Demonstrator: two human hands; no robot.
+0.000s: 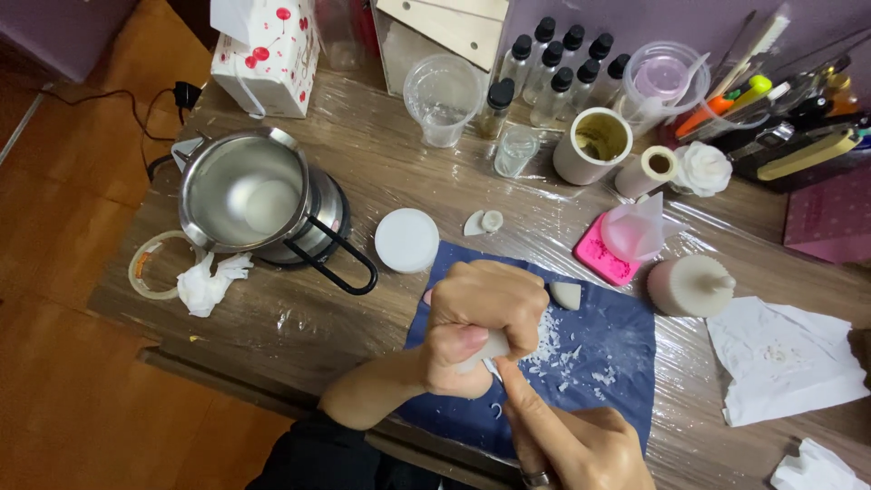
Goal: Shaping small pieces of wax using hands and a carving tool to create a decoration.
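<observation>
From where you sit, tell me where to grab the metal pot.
Grip the pot by its black loop handle, coming from the front right. The handle juts out toward the blue mat, clear of the round wall, with free table around it.

Left hand (pixel 479 327) curled in a tight grip; right hand (pixel 581 445) extends its forefinger beneath it.

A brown wooden table (pixel 381 163) wrapped in clear plastic film carries a steel melting pot (pixel 243 201) on a small burner, a crumpled white tissue (pixel 210 281), a round white lid (pixel 406 240), a dark blue cloth (pixel 599 354) strewn with white shavings, a clear plastic cup (pixel 442 100) and white paper sheets (pixel 782 358).
</observation>
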